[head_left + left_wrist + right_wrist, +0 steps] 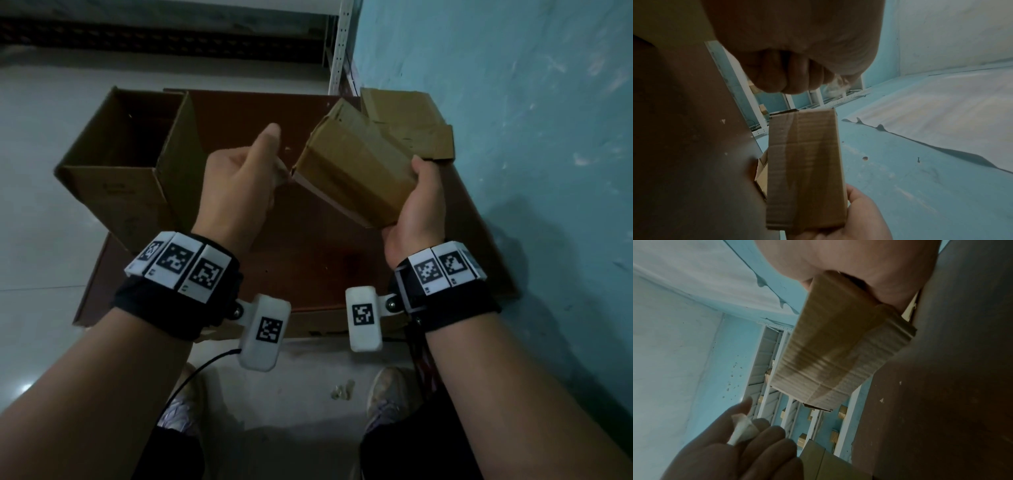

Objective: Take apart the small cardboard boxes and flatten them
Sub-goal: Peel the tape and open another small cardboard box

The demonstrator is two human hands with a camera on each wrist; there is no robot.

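Note:
My right hand point(416, 202) grips a small brown cardboard box point(356, 171) from its right side and holds it tilted above the dark red table point(308, 267). The box point(805, 170) is still sealed with clear tape, seen close up point(824, 345) in the right wrist view. My left hand point(239, 185) is curled just left of the box, pinching a crumpled strip of peeled tape point(743, 428) between thumb and fingers. The strip point(835, 84) also shows in the left wrist view. Flattened cardboard point(411, 123) lies at the table's far right corner.
A large open cardboard box point(130, 164) stands on the table's left side. A blue wall point(531, 137) runs close along the right. White metal shelving point(339, 44) stands behind the table. The floor point(41, 205) is pale tile, with my shoes point(390, 390) below.

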